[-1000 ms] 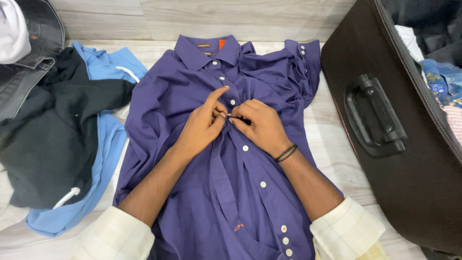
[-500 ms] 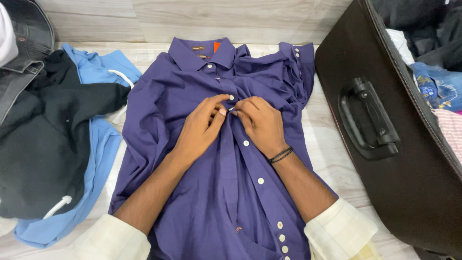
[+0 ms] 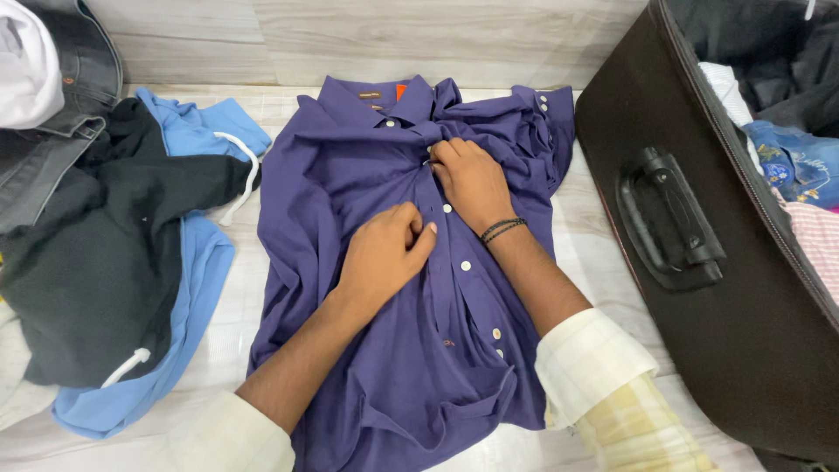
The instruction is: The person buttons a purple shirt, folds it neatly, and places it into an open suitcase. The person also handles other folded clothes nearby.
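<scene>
A purple button-up shirt (image 3: pixel 341 183) lies face up on a pale wooden floor, collar away from me, white buttons down its front. My left hand (image 3: pixel 384 253) rests on the shirt's middle, fingers curled and pinching the fabric by the button placket. My right hand (image 3: pixel 472 183), with a dark beaded bracelet at the wrist, presses and grips the placket higher up, just below the collar. The cloth is bunched and wrinkled around both hands and at the hem.
A pile of clothes lies at the left: a black hoodie (image 3: pixel 96 253) over a light blue hoodie (image 3: pixel 197 271), with grey jeans (image 3: pixel 61 96) behind. An open dark brown suitcase (image 3: pixel 734 288) with clothes inside stands at the right.
My right hand moved up the placket toward the collar. My left hand slid down and back toward me. The shirt has shifted and bunched more at the hem.
</scene>
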